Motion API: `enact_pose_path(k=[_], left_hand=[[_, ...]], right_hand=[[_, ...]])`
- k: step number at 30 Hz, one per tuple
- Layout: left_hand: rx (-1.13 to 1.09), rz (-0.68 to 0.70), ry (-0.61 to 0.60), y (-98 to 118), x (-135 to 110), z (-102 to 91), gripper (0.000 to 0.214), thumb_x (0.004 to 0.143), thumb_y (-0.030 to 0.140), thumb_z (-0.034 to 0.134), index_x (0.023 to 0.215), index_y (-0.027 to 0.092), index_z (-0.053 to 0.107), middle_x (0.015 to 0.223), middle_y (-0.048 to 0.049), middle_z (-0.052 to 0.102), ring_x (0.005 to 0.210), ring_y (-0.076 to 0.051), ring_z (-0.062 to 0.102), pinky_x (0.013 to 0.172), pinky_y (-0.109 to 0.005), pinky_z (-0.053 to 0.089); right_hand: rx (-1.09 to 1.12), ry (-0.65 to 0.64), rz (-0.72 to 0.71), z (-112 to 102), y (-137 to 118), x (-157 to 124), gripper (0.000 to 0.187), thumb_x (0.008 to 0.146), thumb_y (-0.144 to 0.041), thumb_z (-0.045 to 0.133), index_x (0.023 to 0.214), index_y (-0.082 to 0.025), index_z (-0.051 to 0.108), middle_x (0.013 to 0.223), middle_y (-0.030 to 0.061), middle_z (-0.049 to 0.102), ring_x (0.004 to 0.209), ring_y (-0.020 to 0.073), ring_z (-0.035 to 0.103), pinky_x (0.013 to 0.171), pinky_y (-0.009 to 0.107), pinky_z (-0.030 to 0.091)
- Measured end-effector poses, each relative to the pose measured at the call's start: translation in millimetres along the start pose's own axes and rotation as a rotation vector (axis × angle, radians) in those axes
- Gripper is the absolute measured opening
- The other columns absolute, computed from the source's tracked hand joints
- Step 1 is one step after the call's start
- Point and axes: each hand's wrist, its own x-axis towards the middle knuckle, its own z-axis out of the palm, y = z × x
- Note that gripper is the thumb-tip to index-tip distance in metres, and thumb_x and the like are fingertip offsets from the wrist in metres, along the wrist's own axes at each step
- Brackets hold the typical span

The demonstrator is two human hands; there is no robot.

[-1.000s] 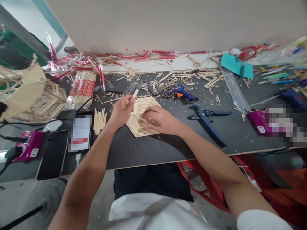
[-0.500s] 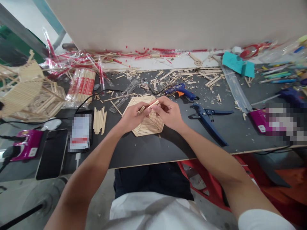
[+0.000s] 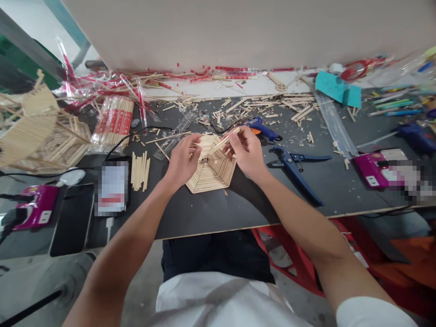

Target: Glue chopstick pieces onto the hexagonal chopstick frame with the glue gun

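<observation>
A dark counter is seen from above, backed by a pale upright board. At the far left of the counter a large stick-built structure is stacked. Red-printed packets of sticks lie beside it, with torn wrappers scattered behind. A phone is laid near the front edge, with a cable attached at its near end; a darker phone is set just left of it.

A hexagonal stick panel is lying flat at the counter's middle, directly under both hands. The left hand is resting on the panel's left part, its grip closed over the near end of a single stick, as far as can be told. The right hand is held over the panel's upper right edge; its grip is pinched on the far end of the same stick. The stick is held tilted, just above the panel's centre.

Blue cutting pliers are lying right of the right hand, and a blue glue gun is set just behind it. A small bundle of cut sticks is placed between the phone and the panel. Short offcuts are strewn across the far counter.
</observation>
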Motion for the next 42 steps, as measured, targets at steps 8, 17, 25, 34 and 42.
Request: enact_pose_path(k=[8,17,25,34,42], left_hand=[[0.36,-0.164,-0.102,4,10,-51.1,0.019,0.094,0.028,0.055,0.094,0.018,0.071,0.093,-0.0078,0.076,0.083,-0.021,0.068,0.079,-0.034,0.051],[0.366,-0.338,-0.675,19,3,-60.7,0.037,0.086,0.049,0.064,0.062,0.024,0.054,0.044,0.0013,0.06,0.046,-0.018,0.061,0.055,-0.03,0.041],[0.358,-0.302,-0.647,14,2,-51.2,0.04,0.09,0.049,0.058,0.06,0.023,0.054,0.043,0.0,0.06,0.042,-0.018,0.059,0.056,-0.032,0.042],[0.241,-0.239,-0.6,15,1,-42.9,0.031,0.091,0.044,0.059,0.069,0.022,0.058,0.05,0.0008,0.063,0.046,-0.016,0.058,0.061,-0.032,0.044],[0.27,-0.2,-0.391,9,2,-35.4,0.019,0.089,0.039,0.064,0.084,0.021,0.059,0.069,-0.0032,0.07,0.068,-0.021,0.065,0.064,-0.033,0.043]], right_hand=[[-0.149,-0.061,0.125,-2,6,-1,0.034,0.096,-0.047,0.061,0.119,-0.024,0.054,0.062,-0.005,0.061,0.038,0.0122,0.049,0.04,0.031,0.044],[-0.408,-0.065,-0.024,4,13,-4,0.025,0.091,-0.035,0.062,0.111,-0.02,0.063,0.078,0.0015,0.07,0.067,0.0171,0.065,0.068,0.035,0.054],[-0.534,-0.068,-0.138,1,10,-3,0.017,0.089,-0.028,0.061,0.101,-0.018,0.069,0.095,0.0079,0.071,0.07,0.0154,0.061,0.068,0.033,0.055],[-0.545,-0.104,-0.185,2,10,-5,0.015,0.091,-0.027,0.06,0.099,-0.018,0.07,0.092,0.0066,0.07,0.067,0.0145,0.058,0.07,0.033,0.054],[-0.535,-0.115,-0.229,2,8,-5,0.017,0.094,-0.03,0.059,0.1,-0.018,0.07,0.093,0.0071,0.07,0.071,0.0158,0.061,0.073,0.033,0.053]])
